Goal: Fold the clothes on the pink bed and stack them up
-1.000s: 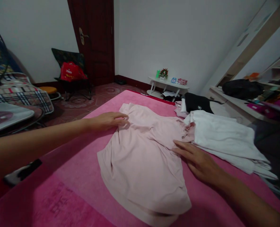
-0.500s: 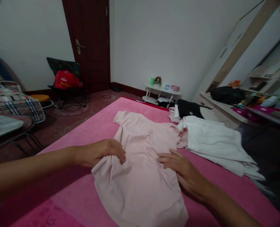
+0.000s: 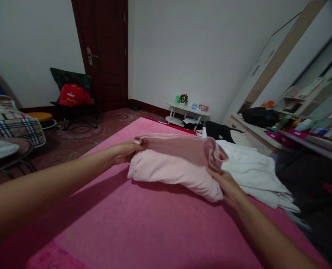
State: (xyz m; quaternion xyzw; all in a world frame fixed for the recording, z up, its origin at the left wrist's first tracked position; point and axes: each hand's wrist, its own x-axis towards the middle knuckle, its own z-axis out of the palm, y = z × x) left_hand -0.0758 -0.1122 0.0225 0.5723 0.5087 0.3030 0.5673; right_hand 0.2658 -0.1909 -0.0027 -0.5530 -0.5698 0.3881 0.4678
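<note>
A pale pink shirt (image 3: 168,168) is gathered into a wide bundle above the pink bed cover (image 3: 166,228), its far part lifted and partly folded over. My left hand (image 3: 126,151) is closed on the bundle's left end, fingertips tucked into the cloth. At the right end my right hand (image 3: 224,185) grips the lower corner, its fingers partly hidden by fabric. Just right of the shirt lies folded white clothing (image 3: 252,172), with a black garment (image 3: 219,130) behind it.
A small white table (image 3: 187,110) with little items stands by the far wall. To the right is a cluttered dresser (image 3: 247,127). On the left, a red bag (image 3: 74,95) sits on a folding chair near a dark door (image 3: 107,56).
The shirt lay spread flat under both hands; now its near part has been brought up and away from me into a shorter bundle. Both hands have closed on its sides.
</note>
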